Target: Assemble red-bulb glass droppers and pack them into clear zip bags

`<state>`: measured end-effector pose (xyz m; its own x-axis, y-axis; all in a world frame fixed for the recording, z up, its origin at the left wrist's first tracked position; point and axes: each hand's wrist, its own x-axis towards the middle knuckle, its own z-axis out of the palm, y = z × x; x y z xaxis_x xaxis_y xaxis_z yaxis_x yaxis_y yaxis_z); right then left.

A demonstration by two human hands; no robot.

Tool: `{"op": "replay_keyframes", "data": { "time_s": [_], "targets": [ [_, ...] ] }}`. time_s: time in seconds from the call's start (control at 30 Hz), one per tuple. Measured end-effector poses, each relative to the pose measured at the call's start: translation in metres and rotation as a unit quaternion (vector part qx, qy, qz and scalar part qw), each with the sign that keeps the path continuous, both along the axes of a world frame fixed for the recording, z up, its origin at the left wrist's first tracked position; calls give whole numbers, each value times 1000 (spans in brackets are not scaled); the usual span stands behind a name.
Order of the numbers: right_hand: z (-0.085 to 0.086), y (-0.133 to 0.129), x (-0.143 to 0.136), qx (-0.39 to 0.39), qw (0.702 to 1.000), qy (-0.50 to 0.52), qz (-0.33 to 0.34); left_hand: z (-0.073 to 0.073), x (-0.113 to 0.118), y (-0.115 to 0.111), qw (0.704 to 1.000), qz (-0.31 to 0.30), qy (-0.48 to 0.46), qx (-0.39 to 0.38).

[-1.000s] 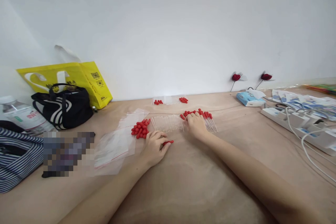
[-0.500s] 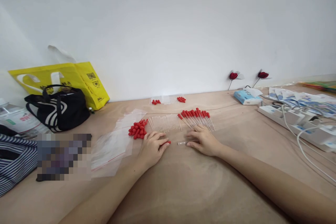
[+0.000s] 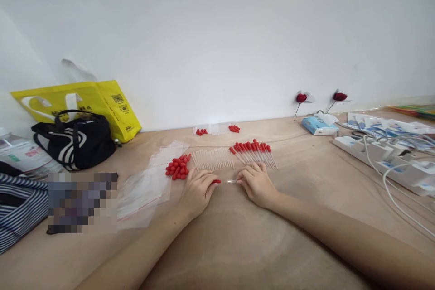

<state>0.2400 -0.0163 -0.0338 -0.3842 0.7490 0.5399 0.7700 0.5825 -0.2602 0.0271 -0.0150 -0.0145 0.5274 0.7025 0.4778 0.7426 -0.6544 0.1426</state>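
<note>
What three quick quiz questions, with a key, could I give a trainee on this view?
1. What does the left hand hold?
2. True or false: the clear tube in the right hand touches the left hand.
3. What colour is the large bag behind the black bag: A white, B yellow, C blue?

Key:
1. At least one red piece.
2. False; a gap separates them.
3. B.
</note>
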Motion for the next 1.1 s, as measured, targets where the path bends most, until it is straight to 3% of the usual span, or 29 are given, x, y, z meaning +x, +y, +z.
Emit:
{"op": "replay_keyframes", "data": {
  "time_s": [0.33,0.8,1.1],
  "targets": [
    [1,0,-12,10,1000,9,13,0,1,-1,999,-24,-21,23],
    [1,-9,-18,81,988,49,122,-7,5,-1,995,-12,-98,6],
    [4,-1,-10,135,980,-23,146,-2,6,-9,995,-64,-75,11]
  ]
}}
